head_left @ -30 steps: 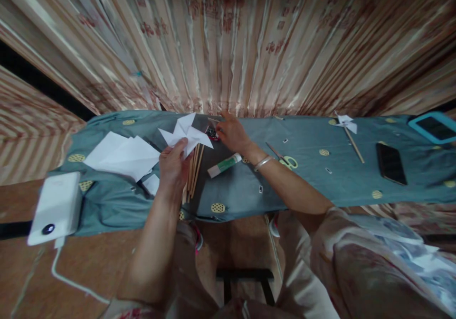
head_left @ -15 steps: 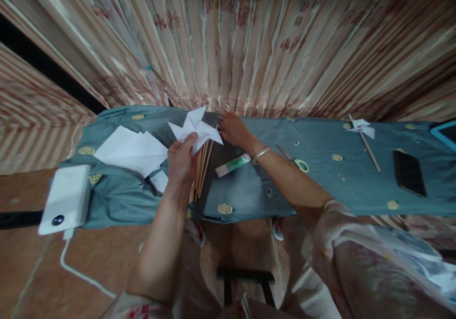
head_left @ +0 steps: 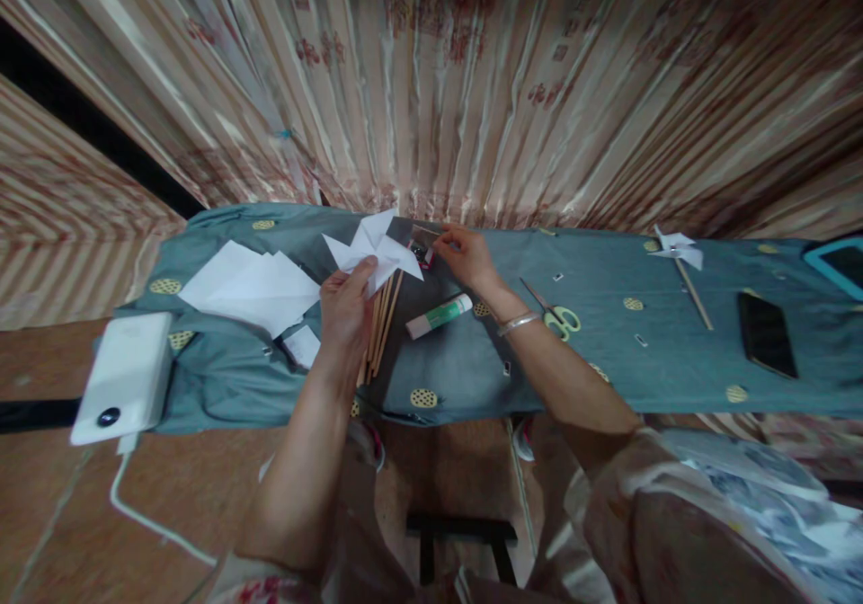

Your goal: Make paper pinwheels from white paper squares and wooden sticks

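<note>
A white paper pinwheel [head_left: 370, 243] is pinched between the thumb and fingers of my left hand [head_left: 345, 303], its blades spread out. Just right of it lies a small clear box [head_left: 422, 252] with dark bits inside and a reddish edge. My right hand [head_left: 468, 258] is at the box's right side, thumb and fingertips closed together. Whatever is between those fingertips is too small to make out. Below the pinwheel lie several wooden sticks [head_left: 381, 325], partly covered by my left hand. A glue stick [head_left: 440, 316] rests between my forearms.
Stacked white paper sheets [head_left: 246, 285] lie left, near a white power bank [head_left: 125, 375] with a cable. Right of my right wrist are scissors [head_left: 561, 321]. Farther right are a pinwheel on a stick [head_left: 693, 291], a black phone [head_left: 767, 334] and a blue-edged device [head_left: 836, 267].
My right hand has shifted right and slightly down, uncovering the small clear box. The pinwheel stays in my left hand, almost unmoved.
</note>
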{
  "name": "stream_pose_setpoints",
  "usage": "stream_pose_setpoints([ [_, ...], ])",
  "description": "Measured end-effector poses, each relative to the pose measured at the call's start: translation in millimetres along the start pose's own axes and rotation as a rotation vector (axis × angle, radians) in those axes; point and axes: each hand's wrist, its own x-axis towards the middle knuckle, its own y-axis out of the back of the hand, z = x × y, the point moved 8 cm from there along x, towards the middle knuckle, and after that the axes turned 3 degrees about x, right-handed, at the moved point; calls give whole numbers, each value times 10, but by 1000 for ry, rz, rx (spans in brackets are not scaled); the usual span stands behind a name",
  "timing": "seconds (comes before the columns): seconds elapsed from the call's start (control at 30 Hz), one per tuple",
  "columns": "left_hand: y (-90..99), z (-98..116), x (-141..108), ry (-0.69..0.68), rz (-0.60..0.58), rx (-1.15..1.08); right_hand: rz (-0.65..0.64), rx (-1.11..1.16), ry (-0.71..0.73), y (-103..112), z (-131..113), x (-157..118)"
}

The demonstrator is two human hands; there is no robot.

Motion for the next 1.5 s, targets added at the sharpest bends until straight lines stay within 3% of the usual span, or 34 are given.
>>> stream_pose_setpoints([
  [0.2,-123,-193,-60,21,-63,58,98,166,-92,552,292,-1003],
  [0.37,-324,-428,-191,16,-169,99,82,33,-146,693,566,-1470],
  [0.5,-487,-637,-342,93,-211,151,70,-66,-75,710,547,-1545],
  [0.7,-649,-776,-437,121,-227,211,56,-143,-47,795,517,-1603],
  [0.97,-648,-836,-384,96,-225,245,77,-240,-43,983,458,-1647],
  [1.13,-613,-788,-321,50,-208,221,54,-238,-27,883,302,-1630],
  [1.5,-636,-819,-348,50,-235,221,-4,-270,11,668,251,-1524],
])
